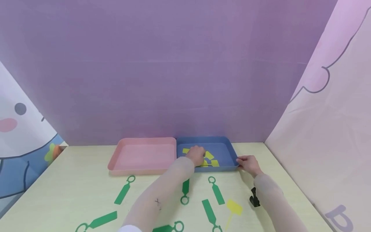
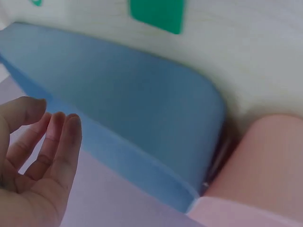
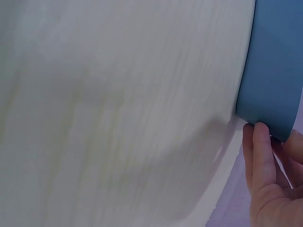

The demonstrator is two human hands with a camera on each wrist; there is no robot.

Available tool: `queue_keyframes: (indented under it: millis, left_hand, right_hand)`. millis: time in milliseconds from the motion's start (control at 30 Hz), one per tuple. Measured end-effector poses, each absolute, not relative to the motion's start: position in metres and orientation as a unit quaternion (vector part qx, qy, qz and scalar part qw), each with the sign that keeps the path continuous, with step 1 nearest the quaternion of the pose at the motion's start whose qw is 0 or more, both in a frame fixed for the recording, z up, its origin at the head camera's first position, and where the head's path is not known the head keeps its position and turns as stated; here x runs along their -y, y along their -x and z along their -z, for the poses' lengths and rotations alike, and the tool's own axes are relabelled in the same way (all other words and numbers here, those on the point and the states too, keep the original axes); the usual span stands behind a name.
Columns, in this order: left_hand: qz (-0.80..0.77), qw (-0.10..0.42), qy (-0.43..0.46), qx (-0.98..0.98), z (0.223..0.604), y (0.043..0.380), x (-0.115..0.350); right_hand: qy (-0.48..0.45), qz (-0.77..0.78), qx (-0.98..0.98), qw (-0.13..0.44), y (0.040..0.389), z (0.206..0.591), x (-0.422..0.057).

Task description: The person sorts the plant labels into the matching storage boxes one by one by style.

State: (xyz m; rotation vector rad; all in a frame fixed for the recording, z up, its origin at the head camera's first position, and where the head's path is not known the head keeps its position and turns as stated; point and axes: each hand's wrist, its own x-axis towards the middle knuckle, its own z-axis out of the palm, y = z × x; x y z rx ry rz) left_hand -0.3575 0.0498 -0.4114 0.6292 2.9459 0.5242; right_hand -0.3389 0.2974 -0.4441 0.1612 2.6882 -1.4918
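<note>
My left hand (image 1: 196,155) hovers low over the blue tray (image 1: 230,151), its fingers loosely bent. In the left wrist view, a gap shows between the left thumb (image 2: 35,109) and fingers, with nothing held there. Flat yellow pieces (image 1: 214,163) lie in the tray around this hand, which partly covers them. At the tray's near right corner, my right hand (image 1: 250,164) pinches the wall between thumb and fingers. From the right wrist view, the right fingertips (image 3: 262,130) press on the tray's outer side (image 3: 277,71).
A pink tray (image 1: 146,154) adjoins the blue one on the left. Several flat green ring-ended tags (image 1: 218,194) and a yellow paddle-shaped piece (image 1: 234,207) lie on the table (image 1: 58,187). A small black object (image 1: 254,200) shows by the right forearm. A purple backdrop (image 1: 174,71) rises behind.
</note>
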Motion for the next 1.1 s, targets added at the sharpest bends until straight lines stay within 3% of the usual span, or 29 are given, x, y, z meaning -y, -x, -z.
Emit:
queue_keyframes:
  millis: [300,667,1100]
  left_hand:
    - [-0.184,0.02,-0.236,-0.954,0.392,0.336,-0.047]
    - [-0.118,-0.001,-0.36,-0.925,0.397,0.28,-0.048]
    - [-0.08,0.099,-0.436,-0.891,0.407,0.213,-0.07]
  right_hand:
    - [-0.056,0.483,-0.873,0.037,0.338,0.442,-0.297]
    - [-0.046,0.485,-0.872,0.033,0.336,0.441,-0.296]
    - [-0.042,0.489,-0.871,0.035,0.336,0.442,-0.297]
